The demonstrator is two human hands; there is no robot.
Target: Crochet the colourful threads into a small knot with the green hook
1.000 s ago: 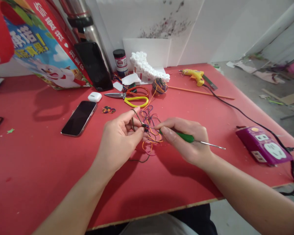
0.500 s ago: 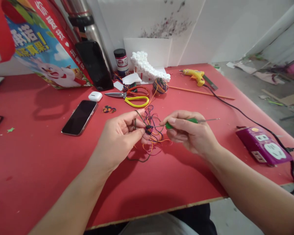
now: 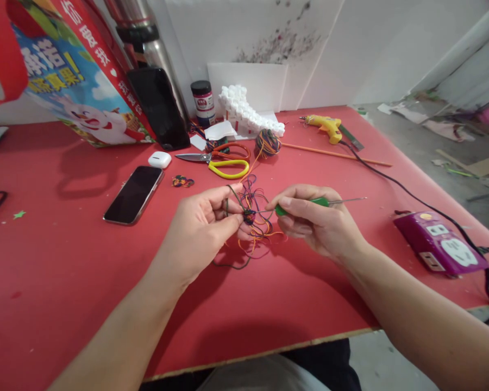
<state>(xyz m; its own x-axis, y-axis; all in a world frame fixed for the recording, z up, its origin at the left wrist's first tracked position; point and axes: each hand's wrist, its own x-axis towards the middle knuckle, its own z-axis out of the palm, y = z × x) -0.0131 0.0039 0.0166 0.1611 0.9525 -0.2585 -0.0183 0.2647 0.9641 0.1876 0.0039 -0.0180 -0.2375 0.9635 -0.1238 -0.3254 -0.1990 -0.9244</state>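
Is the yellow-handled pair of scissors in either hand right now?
No, the yellow-handled scissors lie on the red table, beyond the left hand and right hand.

Since a second ago the right hand (image 3: 315,222) has turned, swinging the green-handled hook (image 3: 320,201) from pointing low right to level, higher; the knotted cord piece (image 3: 249,216) now shows clear of the left hand (image 3: 206,231).

Both forearms are bare, with no sleeves, rings or watch apparently worn.
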